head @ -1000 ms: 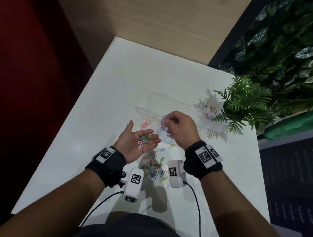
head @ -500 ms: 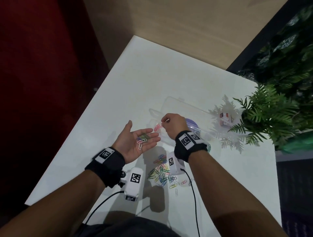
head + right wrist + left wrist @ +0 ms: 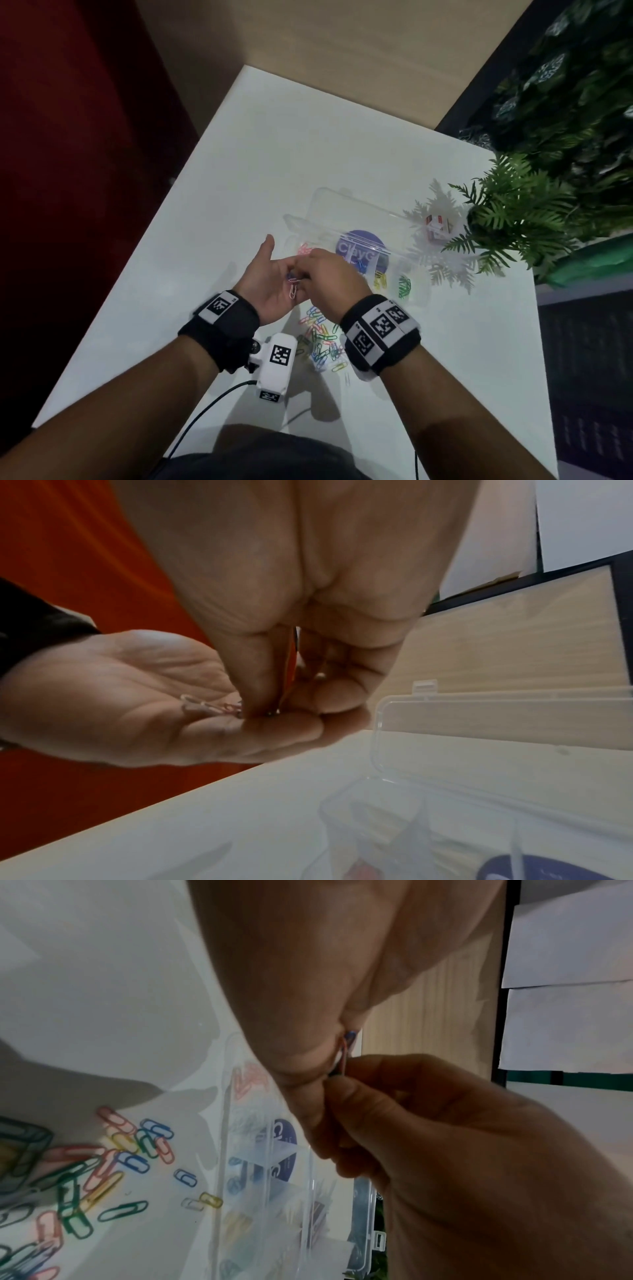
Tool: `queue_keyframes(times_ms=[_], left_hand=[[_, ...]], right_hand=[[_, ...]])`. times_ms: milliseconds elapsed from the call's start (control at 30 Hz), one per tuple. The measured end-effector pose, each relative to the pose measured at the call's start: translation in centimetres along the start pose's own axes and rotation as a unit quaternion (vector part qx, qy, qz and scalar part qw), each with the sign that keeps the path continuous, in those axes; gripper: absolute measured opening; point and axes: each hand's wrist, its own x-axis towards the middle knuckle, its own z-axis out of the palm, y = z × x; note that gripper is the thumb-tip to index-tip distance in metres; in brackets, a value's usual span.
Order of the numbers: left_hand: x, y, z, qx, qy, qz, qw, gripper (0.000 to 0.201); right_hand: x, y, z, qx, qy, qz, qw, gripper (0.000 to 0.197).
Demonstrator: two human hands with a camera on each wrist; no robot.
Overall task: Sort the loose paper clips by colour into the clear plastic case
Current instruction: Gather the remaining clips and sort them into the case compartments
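Note:
My left hand (image 3: 270, 281) lies palm up above the white table, carrying a few paper clips (image 3: 293, 289), one of them pink. My right hand (image 3: 325, 274) reaches into that palm, thumb and forefinger pinching a paper clip (image 3: 343, 1053) there. Just beyond the hands the clear plastic case (image 3: 342, 212) lies with its lid open. Its compartments hold pink clips (image 3: 303, 249), blue clips (image 3: 359, 265), yellow clips (image 3: 380, 281) and green clips (image 3: 404, 286). A pile of loose mixed-colour clips (image 3: 320, 342) lies on the table under my wrists.
A potted fern (image 3: 513, 219) stands at the table's right edge, with a small red and white box (image 3: 436, 226) beside it. A round purple label (image 3: 361, 248) shows through the case. The table's left edge drops off beside a red wall.
My right hand has come back from the case's pink compartment to my left palm and now pinches a clip there. My left hand has stayed palm up.

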Motion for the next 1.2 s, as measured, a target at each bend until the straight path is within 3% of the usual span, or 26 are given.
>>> queue_keyframes(times_ms=[133, 300, 467, 900, 1067, 1200], left_hand=[[-0.2, -0.4, 0.5, 0.008, -0.003, -0.006, 1.000, 0.090], [-0.8, -0.8, 1.5, 0.020, 0.006, -0.009, 1.000, 0.084], [-0.9, -0.9, 1.9, 0.019, 0.020, 0.002, 1.000, 0.084], [-0.9, -1.3, 2.2, 0.000, 0.074, 0.023, 0.997, 0.082], [-0.4, -1.0, 1.7, -0.027, 0.063, 0.034, 0.997, 0.083], [-0.1, -0.8, 1.1, -0.030, 0.062, 0.040, 0.997, 0.078]], right_hand=[[-0.7, 0.3, -0.1, 0.012, 0.025, 0.002, 1.000, 0.035], [-1.5, 0.3, -0.5, 0.010, 0.048, 0.022, 0.999, 0.018], [-2.9, 0.2, -0.6, 0.100, 0.111, 0.028, 0.988, 0.009], [-2.8, -1.8, 1.2, 0.117, 0.031, 0.066, 0.990, 0.025], [-3.3, 0.4, 0.0, 0.160, 0.089, 0.102, 0.978, 0.007], [-2.2, 3.5, -1.9, 0.208, 0.129, 0.174, 0.954, 0.014]])
